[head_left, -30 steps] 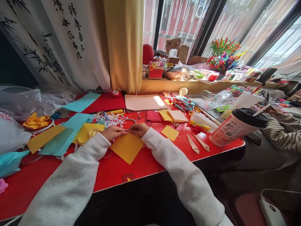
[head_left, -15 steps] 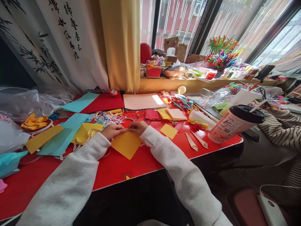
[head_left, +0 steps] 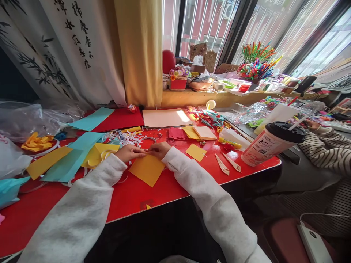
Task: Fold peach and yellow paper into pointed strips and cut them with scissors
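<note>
A yellow paper square (head_left: 147, 171) lies turned like a diamond on the red table (head_left: 175, 190), one corner toward the front edge. My left hand (head_left: 129, 152) pinches its far edge from the left, fingers pressed together. Beside it, my right hand (head_left: 160, 149) closes on the same far edge, the fingertips of both hands nearly touching. The paper's far corner is hidden under the fingers. To the right lie a smaller yellow square (head_left: 196, 152) and two folded pale paper points (head_left: 227, 164).
A lidded cup (head_left: 271, 144) with a straw stands at the table's right end. Blue paper (head_left: 74, 157) and a plastic bag (head_left: 33, 120) are at the left. Stacked pink sheets (head_left: 166, 118) lie behind my hands. Another person's striped sleeve (head_left: 323, 149) is at the far right.
The whole view has shifted slightly. Both hands keep their hold at the paper's far edge, with the fingers barely moved. The other person's hand at the right has moved a little.
</note>
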Tool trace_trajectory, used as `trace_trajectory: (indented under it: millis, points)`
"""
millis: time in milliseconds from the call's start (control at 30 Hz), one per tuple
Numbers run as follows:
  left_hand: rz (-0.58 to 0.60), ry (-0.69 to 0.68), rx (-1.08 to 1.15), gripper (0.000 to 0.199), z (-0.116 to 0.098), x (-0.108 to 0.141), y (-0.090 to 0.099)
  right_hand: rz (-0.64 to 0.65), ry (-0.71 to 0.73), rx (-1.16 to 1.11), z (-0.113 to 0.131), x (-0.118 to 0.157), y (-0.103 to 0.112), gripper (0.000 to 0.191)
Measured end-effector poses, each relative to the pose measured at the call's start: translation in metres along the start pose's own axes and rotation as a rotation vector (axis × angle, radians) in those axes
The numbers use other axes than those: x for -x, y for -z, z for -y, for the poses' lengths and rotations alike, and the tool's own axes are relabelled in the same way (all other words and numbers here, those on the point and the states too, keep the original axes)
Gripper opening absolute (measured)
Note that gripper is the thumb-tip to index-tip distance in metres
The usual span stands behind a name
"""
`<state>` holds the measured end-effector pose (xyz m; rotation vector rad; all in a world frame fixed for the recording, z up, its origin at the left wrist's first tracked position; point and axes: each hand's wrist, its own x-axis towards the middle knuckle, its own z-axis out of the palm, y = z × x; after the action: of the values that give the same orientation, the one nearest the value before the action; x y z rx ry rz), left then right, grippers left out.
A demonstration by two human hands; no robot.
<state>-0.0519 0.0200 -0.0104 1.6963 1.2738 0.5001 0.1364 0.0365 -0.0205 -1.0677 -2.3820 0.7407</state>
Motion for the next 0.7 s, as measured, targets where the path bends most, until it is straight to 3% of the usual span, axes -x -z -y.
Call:
trace_trajectory:
  millis: [333, 567, 700]
  points:
    - [-0.059, -0.015, -0.037, 0.041, -0.006, 0.002, -0.002, -0.047, -0.012, -0.025, 0.001, 0.002, -0.002, 0.016]
    - [-0.030, 0.006, -0.088, 0.044, 0.003, -0.002, -0.001, -0.036, 0.030, 0.000, -0.005, -0.004, -0.003, 0.010]
    - [-0.082, 0.022, -0.106, 0.046, 0.004, -0.002, -0.002, -0.064, 0.036, 0.019, -0.009, -0.003, -0.005, 0.013]
